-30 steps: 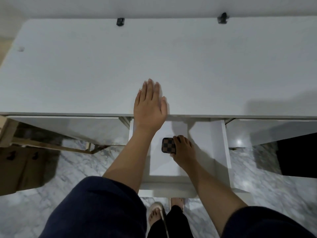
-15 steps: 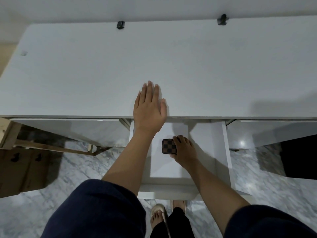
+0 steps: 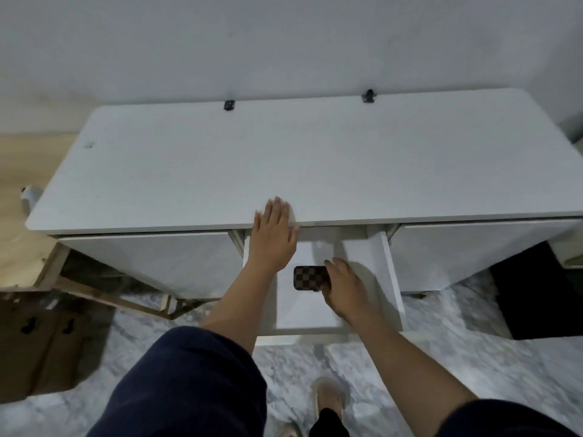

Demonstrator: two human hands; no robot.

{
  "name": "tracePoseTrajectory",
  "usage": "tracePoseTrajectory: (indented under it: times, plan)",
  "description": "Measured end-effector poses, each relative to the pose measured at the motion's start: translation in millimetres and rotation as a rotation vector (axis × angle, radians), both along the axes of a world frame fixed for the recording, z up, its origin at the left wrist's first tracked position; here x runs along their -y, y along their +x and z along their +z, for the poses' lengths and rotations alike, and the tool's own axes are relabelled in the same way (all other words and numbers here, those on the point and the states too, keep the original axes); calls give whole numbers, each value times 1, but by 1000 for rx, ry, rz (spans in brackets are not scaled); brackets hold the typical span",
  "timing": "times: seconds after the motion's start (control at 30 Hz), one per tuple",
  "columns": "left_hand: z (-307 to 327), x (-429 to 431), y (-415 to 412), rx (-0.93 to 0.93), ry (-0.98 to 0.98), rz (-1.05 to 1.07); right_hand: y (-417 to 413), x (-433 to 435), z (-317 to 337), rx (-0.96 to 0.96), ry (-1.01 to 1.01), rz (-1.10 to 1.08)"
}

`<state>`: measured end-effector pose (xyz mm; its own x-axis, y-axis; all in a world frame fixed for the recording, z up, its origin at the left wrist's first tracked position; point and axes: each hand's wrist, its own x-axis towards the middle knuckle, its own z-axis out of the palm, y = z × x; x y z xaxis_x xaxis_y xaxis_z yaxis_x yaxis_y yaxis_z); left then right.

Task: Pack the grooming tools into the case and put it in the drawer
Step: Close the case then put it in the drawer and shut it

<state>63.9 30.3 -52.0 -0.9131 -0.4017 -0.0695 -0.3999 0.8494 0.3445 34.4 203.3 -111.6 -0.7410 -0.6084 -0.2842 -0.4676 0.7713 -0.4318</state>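
The middle drawer [image 3: 390, 272] of a white desk stands pulled out toward the person, and everything else is placed from it. Inside the drawer, about midway along its length and slightly left of its centre, is the checkered case [image 3: 310, 278], brown and dark, zipped closed, lying flat with its long side across the drawer. Whether it rests on the drawer floor or is held just above it cannot be told.

The right hand [image 3: 346, 286] reaches into the drawer from the near right. Its fingers curl over the case's right end and the thumb sits at the near edge, so it holds the case. The left hand [image 3: 273, 235] lies over the drawer's far left corner, palm down and flat, with the fingers straight and close together on the front edge of the desk top [image 3: 220, 165] – it holds nothing.

To either side of the drawer are closed white drawer fronts. Left of the drawer, on the marble floor [image 3: 473, 351], sits a cardboard box [image 3: 38, 342]. Just in front of the drawer stand the person's feet in pale slippers [image 3: 328, 395].
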Motion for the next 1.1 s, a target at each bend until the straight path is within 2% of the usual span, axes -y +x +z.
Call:
tracePoseTrajectory:
  times: [0.17,0.4,0.5,0.57,0.6,0.67,0.9,1.03,1.1]
  plan:
    - [-3,-38,71,-20,25,-8,42,-28,33,-101,-46,-72]
    - [-23,-77,164,2,23,-218,100,-67,39,-125,-33,13]
    - [-28,-80,183,4,-16,-263,114,-72,36,-240,-41,47]
    - [-31,-81,185,-22,-43,-269,117,-73,32,-353,-67,51]
    - [-29,-82,184,35,-25,-271,119,-73,31,-375,-49,47]
    - [-32,-80,182,25,1,-173,119,-71,30,-390,-65,35]
    - [-37,-72,168,-5,-13,-136,100,-66,36,-321,-115,60]
    - [-44,-62,141,-79,-28,-71,71,-49,31,-288,-212,-30]
    - [-50,-52,127,-140,-44,-55,56,-38,27,-348,-232,-30]
